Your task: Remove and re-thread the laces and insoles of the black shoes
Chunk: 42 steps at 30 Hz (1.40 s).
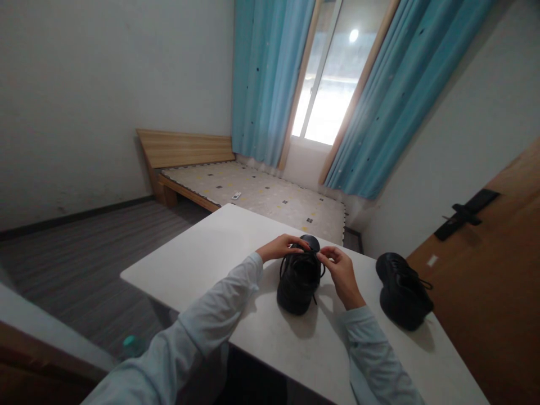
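Observation:
A black shoe stands upright on the white table, its heel toward me and its toe pointing away. Over the front of its opening, my left hand has its fingers closed at the black shoelace. From the right side, my right hand pinches the lace with thumb and fingertips near the top of the tongue. Loops and a loose end of lace hang down both sides of the shoe. A second black shoe sits apart at the table's right edge, its lace sticking out to one side.
Beyond the table is a bed with a patterned mattress, a small white remote lying on it. A wooden door with a black handle stands close on the right. Down at the left is a green-capped bottle.

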Motion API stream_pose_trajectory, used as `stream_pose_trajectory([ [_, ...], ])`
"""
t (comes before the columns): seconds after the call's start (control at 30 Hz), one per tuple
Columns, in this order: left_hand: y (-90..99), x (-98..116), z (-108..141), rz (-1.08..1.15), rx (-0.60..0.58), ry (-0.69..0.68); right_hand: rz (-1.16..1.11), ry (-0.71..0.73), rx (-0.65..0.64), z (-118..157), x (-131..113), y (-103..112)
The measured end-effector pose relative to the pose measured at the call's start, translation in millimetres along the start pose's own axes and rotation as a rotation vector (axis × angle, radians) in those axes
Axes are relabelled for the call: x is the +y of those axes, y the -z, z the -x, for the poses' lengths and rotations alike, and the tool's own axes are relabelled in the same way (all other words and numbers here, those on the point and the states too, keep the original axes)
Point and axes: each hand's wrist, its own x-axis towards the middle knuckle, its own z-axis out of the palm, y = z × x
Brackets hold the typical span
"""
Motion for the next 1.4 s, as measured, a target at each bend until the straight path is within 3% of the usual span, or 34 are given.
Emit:
stream_pose_trajectory([
  [0.17,-0.1,-4,-2,0.014,0.007,-0.020,-0.036,-0.013,-0.073,-2,-4,9],
  [0.33,0.7,-4,-2,0.005,0.000,-0.038,0.133,0.072,0.007,-4,-3,19],
  [0.53,1.4,-8,-2,-0.016,-0.016,-0.030,0.261,0.090,-0.092,-2,0,17],
  [0.7,2.0,-8,-3,-0.040,-0.031,-0.017,0.205,0.087,0.001,-2,1,12],
  [0.97,2.0,-9,-3,-0.020,-0.039,-0.008,0.158,0.094,0.010,-3,3,10],
  [1.07,1.5,-10,-2,-0.013,-0.037,0.001,0.256,0.103,-0.034,-4,5,17],
  [1.2,1.3,-9,-3,0.019,-0.035,-0.002,0.517,0.229,-0.096,-6,4,25],
  [1.4,1.1,6,1,0.017,0.026,0.092,0.610,0.306,-0.046,-7,8,27],
])
